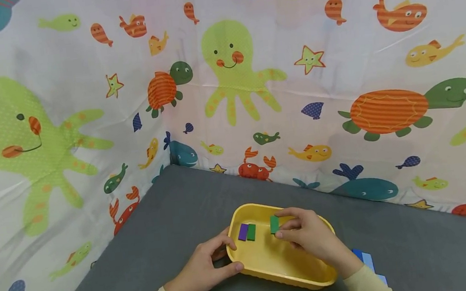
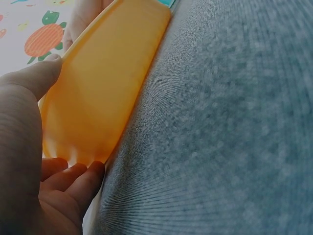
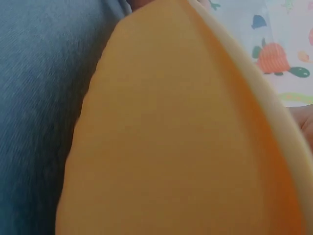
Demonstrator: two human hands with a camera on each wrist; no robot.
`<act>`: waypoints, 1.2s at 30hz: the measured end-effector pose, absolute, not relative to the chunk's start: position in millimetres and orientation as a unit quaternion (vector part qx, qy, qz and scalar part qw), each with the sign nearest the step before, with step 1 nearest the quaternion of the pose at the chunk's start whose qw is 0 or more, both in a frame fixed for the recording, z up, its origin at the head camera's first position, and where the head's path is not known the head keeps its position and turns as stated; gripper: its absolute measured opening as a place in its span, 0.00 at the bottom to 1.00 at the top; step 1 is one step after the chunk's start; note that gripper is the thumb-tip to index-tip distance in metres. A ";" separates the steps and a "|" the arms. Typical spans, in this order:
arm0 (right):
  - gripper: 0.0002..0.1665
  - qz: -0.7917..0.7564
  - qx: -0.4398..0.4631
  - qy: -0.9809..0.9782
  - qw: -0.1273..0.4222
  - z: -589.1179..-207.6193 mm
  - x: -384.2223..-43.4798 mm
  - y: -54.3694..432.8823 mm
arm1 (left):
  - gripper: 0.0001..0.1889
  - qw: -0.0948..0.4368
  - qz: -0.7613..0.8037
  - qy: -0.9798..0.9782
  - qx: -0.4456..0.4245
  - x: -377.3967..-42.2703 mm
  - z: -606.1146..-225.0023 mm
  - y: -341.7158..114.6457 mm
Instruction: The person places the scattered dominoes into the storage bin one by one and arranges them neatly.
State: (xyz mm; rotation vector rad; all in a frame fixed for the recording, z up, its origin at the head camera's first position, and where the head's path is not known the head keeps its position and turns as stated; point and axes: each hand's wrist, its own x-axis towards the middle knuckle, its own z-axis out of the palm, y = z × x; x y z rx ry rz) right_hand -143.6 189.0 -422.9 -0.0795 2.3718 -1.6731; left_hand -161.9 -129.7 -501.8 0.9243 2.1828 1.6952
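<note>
A yellow plastic tub (image 1: 272, 255) stands on the grey cloth, in the middle of the head view. My left hand (image 1: 201, 270) grips its left end, thumb on the rim and fingers curled against the outer wall, as the left wrist view shows from the side. Between thumb and fingertips my right hand (image 1: 306, 232) pinches a green block (image 1: 274, 224) inside the tub. To the left of that, a purple block (image 1: 243, 232) and another green block (image 1: 251, 232) lie side by side on the tub floor. In the right wrist view the tub's outer wall (image 3: 156, 117) fills most of the frame.
Blue pieces (image 1: 368, 261) lie on the cloth right of the tub, partly hidden by my right forearm. Behind the grey cloth (image 1: 180, 208) hangs a white curtain (image 1: 272, 32) printed with sea animals; it also runs along the left side.
</note>
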 end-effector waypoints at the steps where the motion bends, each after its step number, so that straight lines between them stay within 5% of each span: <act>1: 0.34 -0.570 -0.024 0.812 0.123 -423.9 -145.0 186.9 | 0.14 0.114 0.577 0.745 0.315 -161.9 -501.6 -129.0; 36: 0.28 -0.507 -0.013 0.848 0.150 -447.6 -173.7 152.9 | 0.13 0.129 0.586 0.733 0.319 -161.9 -499.2 -128.7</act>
